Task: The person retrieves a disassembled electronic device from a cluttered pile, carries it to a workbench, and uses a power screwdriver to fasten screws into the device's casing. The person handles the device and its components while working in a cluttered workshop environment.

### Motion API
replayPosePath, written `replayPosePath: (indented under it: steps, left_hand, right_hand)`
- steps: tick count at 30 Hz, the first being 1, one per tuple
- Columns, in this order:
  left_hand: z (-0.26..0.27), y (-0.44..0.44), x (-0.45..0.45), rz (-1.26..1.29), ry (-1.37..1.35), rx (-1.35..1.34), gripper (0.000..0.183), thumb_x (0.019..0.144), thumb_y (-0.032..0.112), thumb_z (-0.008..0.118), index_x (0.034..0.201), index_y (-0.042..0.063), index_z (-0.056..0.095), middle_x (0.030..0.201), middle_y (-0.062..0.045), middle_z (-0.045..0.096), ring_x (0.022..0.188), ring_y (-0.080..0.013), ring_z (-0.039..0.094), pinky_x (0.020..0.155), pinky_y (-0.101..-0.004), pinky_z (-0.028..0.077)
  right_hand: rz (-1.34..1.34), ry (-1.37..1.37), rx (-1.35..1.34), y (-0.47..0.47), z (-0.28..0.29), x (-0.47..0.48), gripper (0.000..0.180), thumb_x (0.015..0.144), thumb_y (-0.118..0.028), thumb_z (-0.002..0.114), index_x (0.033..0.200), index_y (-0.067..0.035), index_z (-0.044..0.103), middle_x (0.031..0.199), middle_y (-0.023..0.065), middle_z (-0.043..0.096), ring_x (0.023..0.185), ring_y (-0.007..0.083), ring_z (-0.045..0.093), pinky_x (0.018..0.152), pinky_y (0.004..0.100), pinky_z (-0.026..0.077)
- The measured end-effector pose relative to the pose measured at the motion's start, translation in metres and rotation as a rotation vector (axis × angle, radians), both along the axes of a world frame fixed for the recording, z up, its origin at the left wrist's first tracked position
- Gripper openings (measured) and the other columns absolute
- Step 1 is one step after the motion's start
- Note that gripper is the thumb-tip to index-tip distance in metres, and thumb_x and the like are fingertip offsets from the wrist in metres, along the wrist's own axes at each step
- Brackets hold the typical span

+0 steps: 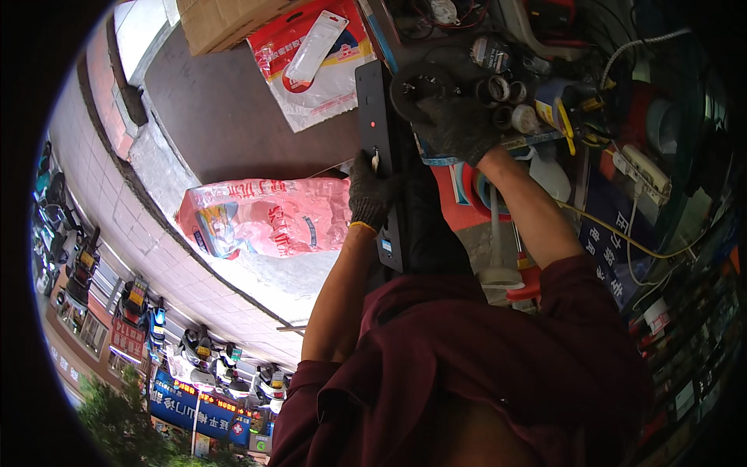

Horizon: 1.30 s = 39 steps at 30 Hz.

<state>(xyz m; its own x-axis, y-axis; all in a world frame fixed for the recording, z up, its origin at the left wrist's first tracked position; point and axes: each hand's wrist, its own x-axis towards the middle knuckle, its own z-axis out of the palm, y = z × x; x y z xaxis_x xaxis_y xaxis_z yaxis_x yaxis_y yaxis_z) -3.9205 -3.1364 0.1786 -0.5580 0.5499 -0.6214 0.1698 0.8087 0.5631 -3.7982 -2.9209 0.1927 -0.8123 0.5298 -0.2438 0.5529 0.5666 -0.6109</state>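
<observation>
My left hand (372, 190), in a dark knitted glove with a yellow cuff, grips a long, narrow black panel (372, 96) that lies over my lap. A red dot shows on the panel, and a small shiny metal piece (376, 156) is by my fingertips. To the right, my right hand (458, 125), also in a dark glove, reaches onto the cluttered bench. Its fingers are at a round black dish or ring (417, 82) with small bits in it; whether they hold anything is hidden. Beside that hand are several small round containers or rolls (499, 89).
A pink printed plastic bag (274, 219) lies left of the panel. Beyond it, a red and white plastic package (315, 70) and a cardboard box (233, 23) sit on a dark tabletop (245, 111). Yellow-handled tools (565, 125), a power strip (642, 172) and cables are at the right.
</observation>
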Motion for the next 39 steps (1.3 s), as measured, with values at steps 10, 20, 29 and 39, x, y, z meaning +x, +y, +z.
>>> replayPosePath:
  steps: [10,20,29,39]
  left_hand:
    - [0.001,0.002,0.004,0.118,-0.256,0.035,0.067,0.073,0.02,0.084,0.132,0.0,0.059,0.111,-0.015,0.071,0.097,-0.0289,0.071,0.082,-0.0403,0.058]
    - [0.021,-0.008,-0.014,0.512,-0.694,-0.033,0.045,0.091,0.021,0.072,0.132,0.006,0.061,0.09,-0.004,0.066,0.069,-0.0129,0.06,0.062,-0.0295,0.051]
    - [0.034,-0.005,-0.008,0.091,-0.331,-0.077,0.062,0.079,0.022,0.076,0.136,0.007,0.059,0.109,-0.012,0.072,0.093,-0.0228,0.071,0.081,-0.0374,0.057]
    - [0.037,-0.006,-0.008,0.044,-0.304,0.005,0.068,0.077,0.021,0.077,0.14,0.006,0.056,0.114,-0.012,0.072,0.099,-0.0227,0.071,0.087,-0.0373,0.057]
  right_hand:
    - [0.005,-0.053,-0.022,-0.001,0.003,-0.002,0.031,0.088,-0.036,0.075,0.108,-0.012,0.076,0.09,0.0162,0.076,0.084,0.0374,0.073,0.076,0.0498,0.058]
    - [0.003,-0.01,-0.024,-0.002,0.003,-0.003,0.04,0.087,-0.039,0.077,0.114,-0.009,0.076,0.096,0.0176,0.077,0.089,0.0378,0.074,0.081,0.049,0.058]
    - [-0.004,-0.094,-0.077,0.0,0.003,-0.004,0.032,0.088,-0.037,0.075,0.109,-0.014,0.076,0.094,0.0161,0.075,0.087,0.0375,0.073,0.079,0.0502,0.057]
    - [0.003,0.014,-0.027,0.0,0.006,-0.006,0.03,0.088,-0.036,0.075,0.104,-0.011,0.075,0.092,0.0155,0.075,0.086,0.038,0.073,0.077,0.0508,0.057]
